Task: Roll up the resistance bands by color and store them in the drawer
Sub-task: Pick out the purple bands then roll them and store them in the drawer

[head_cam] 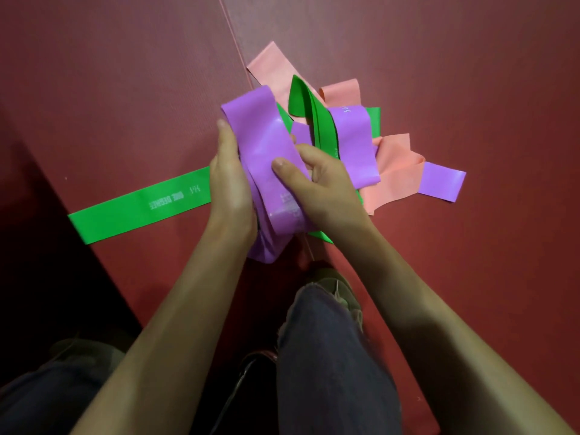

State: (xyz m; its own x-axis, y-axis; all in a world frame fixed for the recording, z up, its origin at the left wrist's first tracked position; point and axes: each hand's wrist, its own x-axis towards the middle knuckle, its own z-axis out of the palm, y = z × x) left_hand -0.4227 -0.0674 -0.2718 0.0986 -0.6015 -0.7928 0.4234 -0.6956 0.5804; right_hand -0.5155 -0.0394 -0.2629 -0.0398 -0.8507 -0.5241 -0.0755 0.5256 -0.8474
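My left grip (230,183) holds the left side of the purple band (263,146), thumb lying along its edge. My right grip (314,186) pinches the same band, thumb pressed on its front. The band sits loosely coiled between them, above the red mat (110,89). At nine o'clock from it a green band (141,208) lies flat on the mat. At two o'clock, pink bands (392,171), a second green band (317,120) and a purple strip (354,142) lie tangled in a heap.
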